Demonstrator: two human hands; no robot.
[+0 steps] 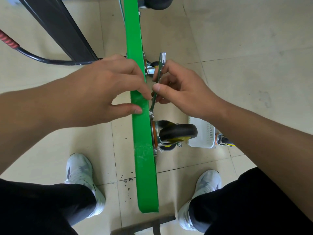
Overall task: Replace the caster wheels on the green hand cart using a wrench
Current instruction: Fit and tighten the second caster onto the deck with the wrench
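Both hands work at the cart's top edge: left hand lies across the green hand cart, fingers curled over the edge and thumb pressed on the green face, so it grips the deck. Right hand pinches the wrench between thumb and curled fingers, about mid-shaft. The two hands are just beside each other, fingertips near touching at the wrench

Tiled floor, beige, fills the view, with dark crumbs near the cart's close end. Cart stands on its side, deck edge-on, running from the top of the view down between the person's feet, underside to the right. Dark panel leans top left. Black trouser legs fill the bottom corners, a white shoe left of the deck and another white shoe right of it. Black handle tube with a red grip comes in from the left and passes behind the left hand

White basket sits on the floor right of the deck, partly under the right forearm, with a loose caster just beyond it. Caster wheel, black tyre and yellow hub, is mounted on the underside just below the hands. A second mounted caster peeks out behind the wrench, a third wheel at top edge

Wrench is steep, open head up, lower end on a nut just above the near caster's plate
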